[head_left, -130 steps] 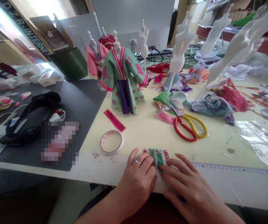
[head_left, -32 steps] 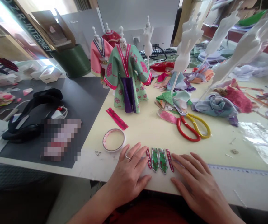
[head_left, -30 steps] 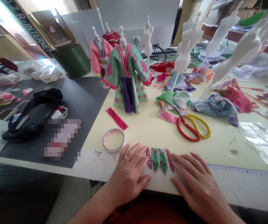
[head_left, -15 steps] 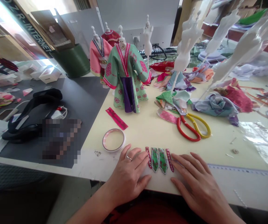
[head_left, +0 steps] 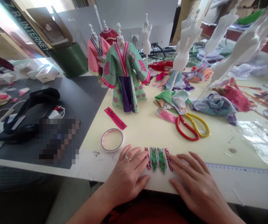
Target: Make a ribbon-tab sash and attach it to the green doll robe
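Note:
My left hand (head_left: 129, 172) rests on the table's front edge, fingers apart, its fingertips touching the left narrow red strip (head_left: 147, 158). My right hand (head_left: 193, 177) lies flat opposite, fingertips touching the right narrow red strip (head_left: 168, 159). Between these strips lie two green pointed pieces, the left one (head_left: 153, 159) and the right one (head_left: 162, 160), edged with small pale beads. A roll of tape (head_left: 103, 140) lies beyond my left hand, with a pink strip (head_left: 115, 118) behind it. Scissors (head_left: 187, 126) with one red and one yellow handle lie farther back.
A small green robe (head_left: 132, 63) stands on a mannequin at the back centre. White mannequins (head_left: 182, 46) and fabric scraps (head_left: 214, 102) are at the back right. A ruler (head_left: 232, 168) lies right of my right hand. Black headphones (head_left: 19, 133) lie on the grey mat (head_left: 82, 102).
The whole view has shifted slightly, with the table items a little farther left. Both hands keep the same pose beside the strips.

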### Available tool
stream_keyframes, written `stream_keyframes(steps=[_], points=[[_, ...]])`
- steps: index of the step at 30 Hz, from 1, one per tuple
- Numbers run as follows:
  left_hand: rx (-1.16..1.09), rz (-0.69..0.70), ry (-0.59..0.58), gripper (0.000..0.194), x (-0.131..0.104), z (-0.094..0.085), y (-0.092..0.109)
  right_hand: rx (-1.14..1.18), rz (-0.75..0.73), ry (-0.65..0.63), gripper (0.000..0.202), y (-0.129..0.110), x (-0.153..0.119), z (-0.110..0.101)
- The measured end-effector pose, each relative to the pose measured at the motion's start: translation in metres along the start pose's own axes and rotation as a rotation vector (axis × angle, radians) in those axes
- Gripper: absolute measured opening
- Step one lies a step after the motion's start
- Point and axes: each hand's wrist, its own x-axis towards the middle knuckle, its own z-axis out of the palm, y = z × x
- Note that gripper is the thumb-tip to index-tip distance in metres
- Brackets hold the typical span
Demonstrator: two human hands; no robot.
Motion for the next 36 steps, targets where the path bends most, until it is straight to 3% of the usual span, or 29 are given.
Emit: stream_keyframes(steps=[36], points=[[-0.006, 0.004, -0.015, 0.038, 0.0013, 0.0005, -0.0022, -0.009, -0.014, -0.025, 0.044, -0.0005, 0.0012, -0.0007]])
